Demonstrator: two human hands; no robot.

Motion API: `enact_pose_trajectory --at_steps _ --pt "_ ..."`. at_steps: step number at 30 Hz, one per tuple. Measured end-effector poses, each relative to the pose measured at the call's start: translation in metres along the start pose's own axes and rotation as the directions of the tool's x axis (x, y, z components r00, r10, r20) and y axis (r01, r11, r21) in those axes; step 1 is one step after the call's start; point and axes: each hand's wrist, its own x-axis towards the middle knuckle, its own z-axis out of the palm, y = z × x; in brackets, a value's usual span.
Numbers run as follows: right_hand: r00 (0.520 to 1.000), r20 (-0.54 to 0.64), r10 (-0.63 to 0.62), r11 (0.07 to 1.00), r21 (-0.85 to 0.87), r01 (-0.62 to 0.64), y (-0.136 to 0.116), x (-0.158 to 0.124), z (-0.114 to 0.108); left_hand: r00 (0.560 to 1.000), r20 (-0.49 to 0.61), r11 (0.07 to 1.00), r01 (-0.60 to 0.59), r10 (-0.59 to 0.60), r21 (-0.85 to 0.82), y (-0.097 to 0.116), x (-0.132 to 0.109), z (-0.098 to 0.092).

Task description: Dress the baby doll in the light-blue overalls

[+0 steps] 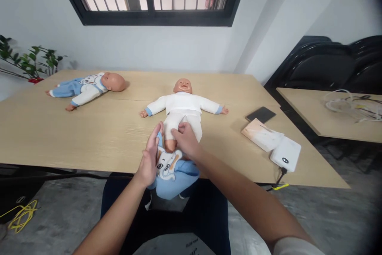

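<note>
A baby doll (pixel 183 102) lies on its back on the table, arms spread, in a white long-sleeved top with blue cuffs and white trousers (pixel 172 124). One bare lower leg (pixel 170 145) shows below the trouser hem. My right hand (pixel 186 137) has its fingers closed at that leg, seemingly on the white trouser cloth. A light blue garment (pixel 177 179) with a cartoon animal face hangs over the table's front edge at the doll's feet. Fingers stretched and upright, my left hand (pixel 150 161) rests against the garment's left side. My right forearm hides the doll's other foot.
A second doll (pixel 89 88) in blue and white lies on the left of the table (pixel 98 135). At the right are a dark phone (pixel 260 114), a tissue pack (pixel 261 135) and a white power bank (pixel 285 153) with a cable. Another table (pixel 310 113) with cords stands beyond.
</note>
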Motion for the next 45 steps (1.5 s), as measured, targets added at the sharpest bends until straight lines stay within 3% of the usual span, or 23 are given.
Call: enact_pose_trajectory --at_steps 4,9,12,14,17,21,25,30,33,36,39,42,45 --pt "0.995 -0.053 -0.086 0.964 -0.258 0.07 -0.003 -0.004 -0.002 0.997 -0.033 0.994 0.075 -0.073 0.078 -0.007 0.015 0.005" --pt "0.977 0.21 -0.029 0.887 -0.446 0.122 -0.012 -0.02 -0.016 0.963 -0.191 0.923 0.244 -0.193 0.298 -0.027 0.033 0.004" --pt "0.922 0.385 -0.034 0.758 -0.592 0.275 -0.013 -0.041 -0.039 0.932 -0.234 0.838 0.354 -0.277 0.415 -0.04 0.039 0.002" --pt "0.907 0.42 -0.046 0.632 -0.69 0.352 -0.009 -0.053 -0.055 0.937 -0.203 0.802 0.348 -0.284 0.486 -0.046 0.041 0.003" --pt "0.911 0.412 -0.02 0.492 -0.789 0.368 -0.002 -0.057 -0.073 0.959 -0.171 0.764 0.283 -0.226 0.58 -0.051 0.045 0.004" --pt "0.914 0.403 -0.042 0.427 -0.82 0.382 -0.002 -0.03 -0.093 0.962 -0.157 0.67 0.269 -0.224 0.692 -0.049 0.059 0.002" --pt "0.906 0.402 -0.131 0.42 -0.806 0.418 -0.008 0.008 -0.103 0.983 -0.117 0.518 0.173 -0.138 0.838 -0.039 0.079 -0.001" --pt "0.875 0.444 -0.196 0.365 -0.795 0.485 -0.018 0.039 -0.099 0.996 -0.091 0.642 0.084 -0.022 0.762 -0.034 0.094 -0.009" --pt "0.88 0.437 -0.186 0.33 -0.816 0.475 -0.02 0.05 -0.099 0.981 -0.135 0.695 0.196 -0.142 0.692 -0.04 0.089 -0.018" --pt "0.908 0.387 -0.163 0.377 -0.826 0.419 -0.019 0.05 -0.106 0.953 -0.097 0.737 0.284 -0.287 0.614 -0.046 0.067 -0.025" --pt "0.946 0.272 -0.174 0.585 -0.745 0.322 -0.016 0.037 -0.114 0.953 -0.019 0.773 0.258 -0.303 0.58 -0.047 0.036 -0.024" --pt "0.966 0.247 -0.081 0.894 -0.411 0.18 -0.009 0.013 -0.122 0.977 0.034 0.738 0.136 -0.211 0.661 -0.043 0.012 -0.017" --pt "0.961 0.278 -0.004 0.995 -0.091 0.03 -0.002 -0.006 -0.133 0.986 0.147 0.693 -0.053 -0.077 0.719 -0.038 0.005 -0.007"
